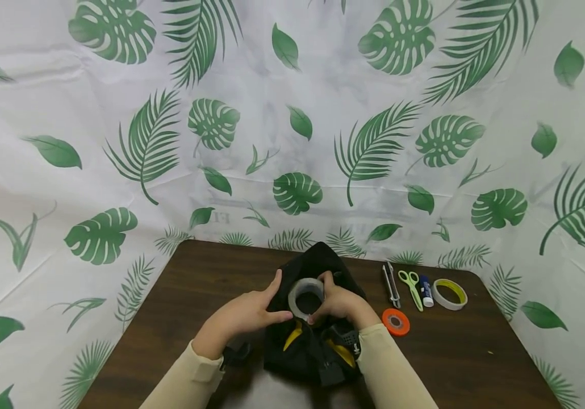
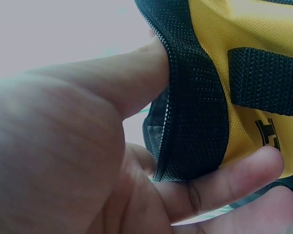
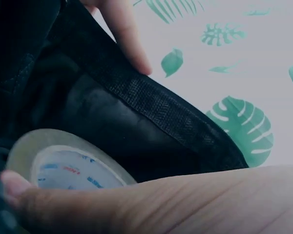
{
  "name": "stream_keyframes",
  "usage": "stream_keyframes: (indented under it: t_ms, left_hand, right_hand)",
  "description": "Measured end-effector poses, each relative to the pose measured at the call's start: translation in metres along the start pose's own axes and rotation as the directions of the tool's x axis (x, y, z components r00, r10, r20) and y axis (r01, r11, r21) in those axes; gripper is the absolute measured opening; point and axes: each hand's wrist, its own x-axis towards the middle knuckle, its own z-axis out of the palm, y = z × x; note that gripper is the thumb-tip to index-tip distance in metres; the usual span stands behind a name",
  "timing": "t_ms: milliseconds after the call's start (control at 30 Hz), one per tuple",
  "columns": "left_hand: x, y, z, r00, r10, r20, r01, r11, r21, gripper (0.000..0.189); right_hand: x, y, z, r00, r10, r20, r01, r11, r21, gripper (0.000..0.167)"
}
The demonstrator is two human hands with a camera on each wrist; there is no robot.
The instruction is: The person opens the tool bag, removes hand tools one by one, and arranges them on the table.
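A black and yellow zippered bag (image 1: 318,255) lies on the table with its mouth unzipped. My left hand (image 1: 243,313) holds the left side of that mouth; in the left wrist view the thumb goes in behind the zipper edge (image 2: 168,105), while other fingers lie outside along the yellow fabric (image 2: 254,29). My right hand (image 1: 341,305) grips a roll of clear packing tape (image 1: 294,295) at the mouth of the bag. In the right wrist view the tape (image 3: 34,146) sits against the dark lining, its printed core showing, with the thumb over its near edge.
Right of the bag lie a utility knife (image 1: 391,285), light green scissors (image 1: 412,288), a glue stick (image 1: 426,291), a tape roll with a yellow core (image 1: 436,296) and an orange disc-shaped roll (image 1: 395,322). A leaf-print cloth (image 1: 251,182) hangs behind the dark wooden table (image 1: 221,272).
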Motion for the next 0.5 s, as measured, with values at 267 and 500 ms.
stream_keyframes:
  t_ms: [267,500]
  left_hand:
    - [-0.001,0.0,0.001,1.0,0.009,-0.001,-0.009,1.0,0.006,0.111]
    - [-0.001,-0.001,-0.001,1.0,0.003,-0.015,-0.003,1.0,0.015,0.112]
  right_hand:
    - [-0.012,0.0,0.001,0.985,-0.099,-0.144,0.095,0.995,-0.038,0.041]
    - [-0.034,-0.019,-0.006,0.952,-0.139,-0.273,0.12,0.989,-0.083,0.04]
